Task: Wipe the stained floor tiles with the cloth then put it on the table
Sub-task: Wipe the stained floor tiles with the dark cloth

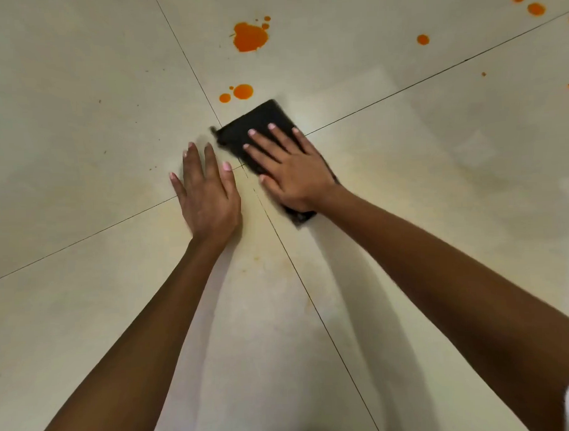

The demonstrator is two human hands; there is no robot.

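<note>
The cloth [257, 122] lies flat on the floor tiles [79, 93], across the point where the tile joints [385, 97] cross. The right hand [291, 170] rests flat on top of the cloth with its fingers spread, covering its near half. The left hand [206, 198] lies flat on the bare tile just left of the cloth, thumb towards it. Two small spots [242, 91] sit just beyond the cloth's far edge, and a large stain [250, 37] lies farther beyond them. A single spot [423, 39] lies beyond and to the right of the cloth, well apart. A further pair of spots [536, 9] lies farther right still.
</note>
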